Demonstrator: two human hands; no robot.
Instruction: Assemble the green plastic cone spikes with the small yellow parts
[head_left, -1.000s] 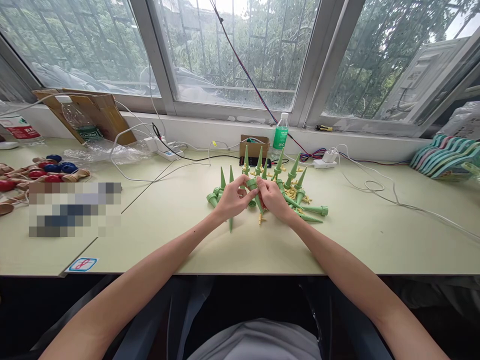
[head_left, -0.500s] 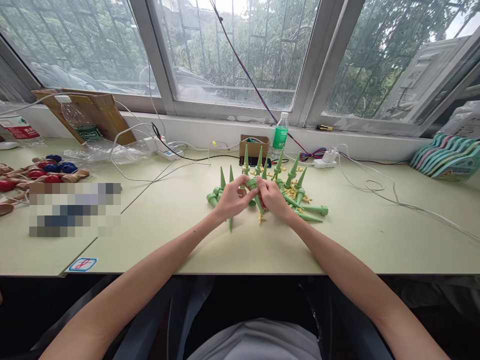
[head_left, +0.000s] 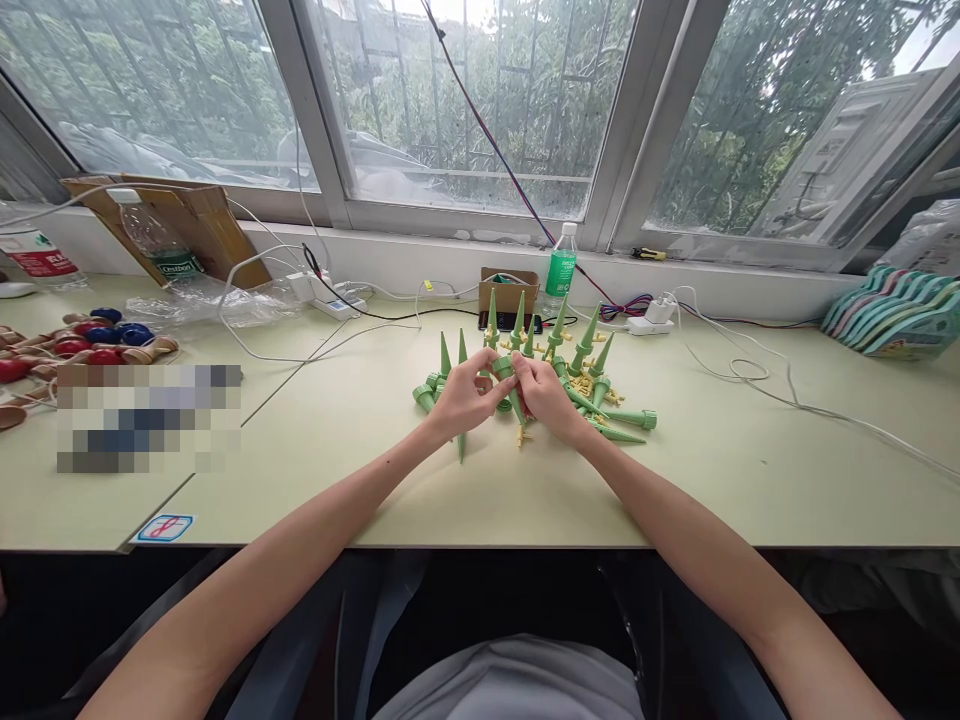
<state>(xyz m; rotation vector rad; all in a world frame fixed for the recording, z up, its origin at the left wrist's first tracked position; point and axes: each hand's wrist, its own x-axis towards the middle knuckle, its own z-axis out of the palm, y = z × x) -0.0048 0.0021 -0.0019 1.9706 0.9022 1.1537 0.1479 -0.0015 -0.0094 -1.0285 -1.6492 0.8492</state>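
Both my hands meet over the middle of the pale green table point(head_left: 750, 470). My left hand point(head_left: 465, 398) and my right hand point(head_left: 546, 397) are closed together on one green cone-shaped spike point(head_left: 509, 378), fingers pinching its collar end. A second green spike point(head_left: 461, 442) points toward me under my left hand; whether that hand holds it I cannot tell. Behind the hands several green spikes point(head_left: 579, 350) stand upright, and others lie flat point(head_left: 628, 420) to the right. Small yellow plastic parts point(head_left: 581, 384) are scattered among them.
A small cardboard box point(head_left: 509, 291) and a green-labelled bottle point(head_left: 563, 268) stand by the window sill. White cables and a power strip point(head_left: 337, 300) run along the back. Red and blue ball toys point(head_left: 97, 338) lie far left, pastel stacked items point(head_left: 892, 315) far right.
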